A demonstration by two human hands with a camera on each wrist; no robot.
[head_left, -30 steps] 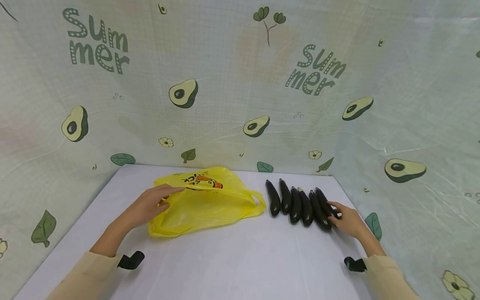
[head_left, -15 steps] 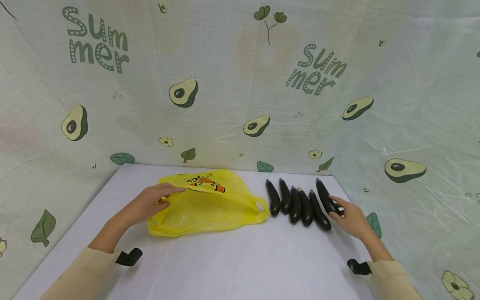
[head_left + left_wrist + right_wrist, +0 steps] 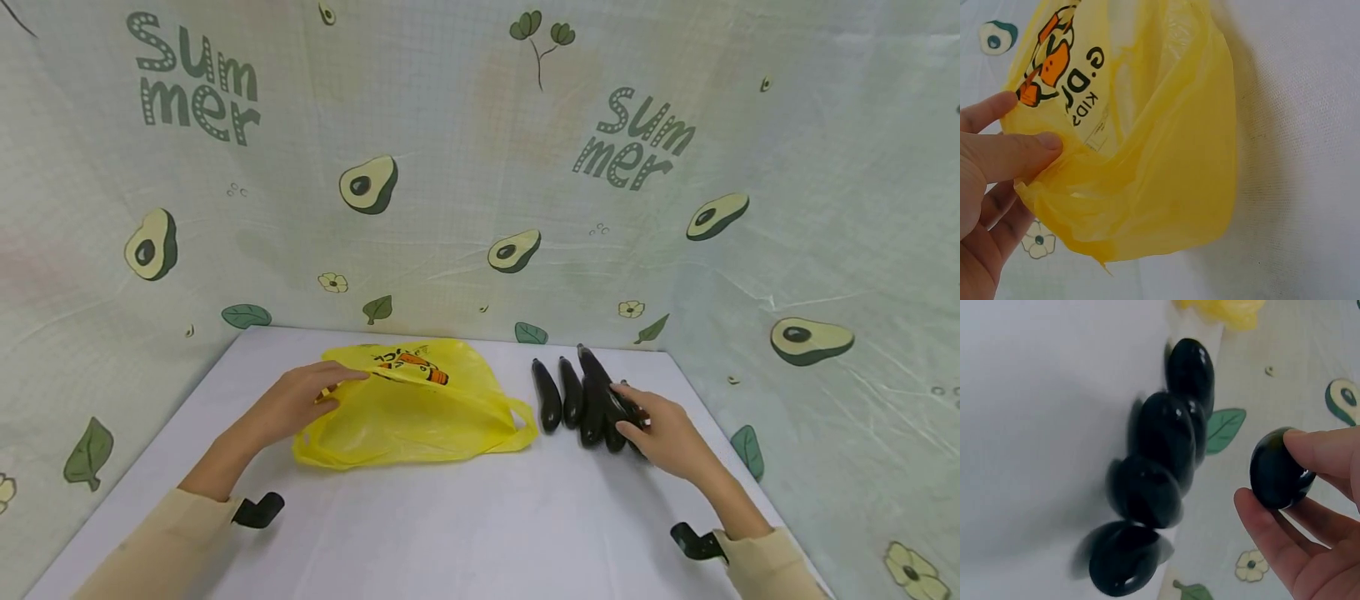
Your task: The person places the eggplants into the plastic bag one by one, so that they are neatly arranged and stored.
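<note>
My left hand (image 3: 300, 404) pinches the rim of a yellow plastic bag (image 3: 420, 429) that lies on the table with its mouth partly raised. In the left wrist view the thumb presses the film of the bag (image 3: 1179, 187), which bears a printed orange cartoon and lettering. On the right, my right hand (image 3: 667, 429) holds a dark, glossy eggplant (image 3: 595, 367) between thumb and fingers. The right wrist view shows this eggplant (image 3: 1279, 469) end-on, lifted apart from the others. Several more eggplants (image 3: 549, 398) lie side by side on the table, partly covered by the held one.
A white table (image 3: 465, 533) carries everything. Behind and beside it hangs a pale cloth (image 3: 435, 108) printed with avocados, leaves and lettering. A black wrist mount (image 3: 258, 510) sits at each sleeve.
My right hand has lifted the rightmost eggplant off the row and carried it left over the others. My left hand stays at the bag, whose handle end has shifted slightly right.
</note>
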